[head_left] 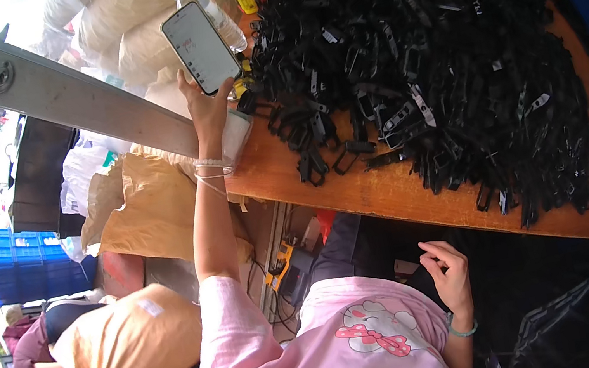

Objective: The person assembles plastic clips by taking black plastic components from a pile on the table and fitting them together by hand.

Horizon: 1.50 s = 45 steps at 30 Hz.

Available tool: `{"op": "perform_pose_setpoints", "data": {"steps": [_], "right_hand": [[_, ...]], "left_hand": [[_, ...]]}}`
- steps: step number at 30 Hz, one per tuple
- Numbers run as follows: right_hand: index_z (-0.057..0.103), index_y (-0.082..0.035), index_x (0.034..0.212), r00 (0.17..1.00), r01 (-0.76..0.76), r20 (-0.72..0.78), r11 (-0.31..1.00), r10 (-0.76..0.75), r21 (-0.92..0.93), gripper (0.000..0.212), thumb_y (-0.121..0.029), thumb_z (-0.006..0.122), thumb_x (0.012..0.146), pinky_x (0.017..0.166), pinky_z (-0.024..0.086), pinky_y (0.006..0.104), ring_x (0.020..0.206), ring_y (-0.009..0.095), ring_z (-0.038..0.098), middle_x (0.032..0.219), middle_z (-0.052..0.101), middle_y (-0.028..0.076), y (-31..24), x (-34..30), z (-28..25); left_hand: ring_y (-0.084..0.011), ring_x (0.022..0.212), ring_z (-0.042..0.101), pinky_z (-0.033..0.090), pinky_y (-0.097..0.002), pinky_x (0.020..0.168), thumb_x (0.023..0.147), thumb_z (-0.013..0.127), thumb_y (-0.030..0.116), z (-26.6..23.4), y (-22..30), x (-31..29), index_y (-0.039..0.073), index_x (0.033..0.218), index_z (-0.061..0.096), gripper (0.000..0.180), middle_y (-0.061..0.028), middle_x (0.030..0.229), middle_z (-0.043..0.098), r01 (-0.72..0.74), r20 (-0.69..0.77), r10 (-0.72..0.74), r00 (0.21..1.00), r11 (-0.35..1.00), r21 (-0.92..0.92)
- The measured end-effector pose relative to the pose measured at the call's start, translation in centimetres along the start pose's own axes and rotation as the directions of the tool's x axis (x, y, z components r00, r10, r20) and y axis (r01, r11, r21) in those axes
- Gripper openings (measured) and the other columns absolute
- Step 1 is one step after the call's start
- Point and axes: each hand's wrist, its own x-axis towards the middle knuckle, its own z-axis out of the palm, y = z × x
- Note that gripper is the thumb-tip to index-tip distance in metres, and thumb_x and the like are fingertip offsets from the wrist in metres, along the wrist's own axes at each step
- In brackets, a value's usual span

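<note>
The left hand (204, 105) was raised, its fingers (184, 85) closed around the lower end of a smartphone (200, 47) with its screen lit. Just beyond the fingers stood a clear plastic bottle (209, 11); to their right a heap of black plastic clips (430, 57) covered the wooden tabletop (391, 194). The right hand (448, 275) rested below the tabletop edge, fingers (436, 249) loosely curled, holding nothing.

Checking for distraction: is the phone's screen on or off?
On. The phone in the left hand shows a lit white screen, held up beside the wooden table.
</note>
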Motion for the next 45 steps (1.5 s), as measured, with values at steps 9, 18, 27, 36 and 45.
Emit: {"op": "perform_pose_setpoints", "data": {"steps": [9, 18, 27, 36, 45], "right_hand": [[0.064, 0.0, 0.105, 1.0, -0.019, 0.018, 1.0, 0.019, 0.008, 0.024, 0.0, 0.061, 0.081, 0.059, 0.051, 0.0267, 0.077, 0.019, 0.063, 0.097, 0.063, 0.013, 0.5, -0.4, -0.1], [0.064, 0.002, 0.104, 0.996, -0.069, 0.055, 0.997, 0.068, 0.03, 0.024, 0.003, 0.06, 0.081, 0.063, 0.05, 0.0239, 0.08, 0.017, 0.063, 0.097, 0.063, 0.012, 0.6, -0.1, 0.1], [0.064, 0.002, 0.104, 0.996, -0.061, 0.061, 0.997, 0.058, 0.054, 0.023, 0.002, 0.061, 0.081, 0.064, 0.051, 0.0237, 0.08, 0.016, 0.063, 0.095, 0.064, 0.012, 1.2, 0.0, 0.3], [0.064, 0.003, 0.102, 0.999, -0.018, -0.03, 0.996, 0.021, 0.084, 0.019, 0.0, 0.059, 0.084, 0.06, 0.049, 0.0228, 0.076, 0.015, 0.064, 0.092, 0.064, 0.012, 1.5, -0.7, -0.3], [0.065, 0.002, 0.094, 0.822, 0.146, -0.546, 0.987, -0.161, -0.071, 0.012, 0.004, 0.059, 0.083, 0.049, 0.04, 0.021, 0.054, 0.01, 0.053, 0.071, 0.058, 0.007, -0.7, 0.4, -3.5]], "left_hand": [[-0.0289, 0.102, 0.056, 0.044, -0.0368, 0.088, 0.07, 0.076, 0.014, 0.5, 0.7, -1.7, -0.004, 0.135, 0.022, 0.087, -0.0191, 0.104, 0.056, -0.233, -0.212, 0.348, 0.913, 0.873, 0.428], [-0.0262, 0.093, 0.051, 0.038, -0.0361, 0.082, 0.069, 0.063, 0.005, 0.8, 2.5, -4.8, 0.005, 0.088, 0.069, 0.02, -0.0084, 0.091, 0.059, -0.565, 0.451, 0.343, 0.824, 0.555, 0.611], [-0.0285, 0.091, 0.053, 0.042, -0.0362, 0.081, 0.068, 0.072, 0.01, 0.1, 3.8, -5.6, 0.004, 0.085, 0.071, 0.018, -0.0104, 0.093, 0.061, -0.542, 0.343, 0.428, 0.836, 0.741, 0.396], [-0.0243, 0.076, 0.059, 0.047, -0.0328, 0.068, 0.072, 0.073, 0.009, 1.6, 10.2, -11.2, -0.003, 0.087, 0.068, 0.02, -0.0142, 0.099, 0.065, -0.135, 0.528, 0.151, 0.836, 0.988, -0.069], [-0.0159, 0.068, 0.055, 0.045, -0.0277, 0.06, 0.065, 0.077, 0.004, 5.2, 15.1, -21.0, 0.002, 0.112, 0.059, 0.051, -0.0061, 0.085, 0.061, -0.147, 0.874, 0.361, 0.324, 0.932, -0.331]]}}
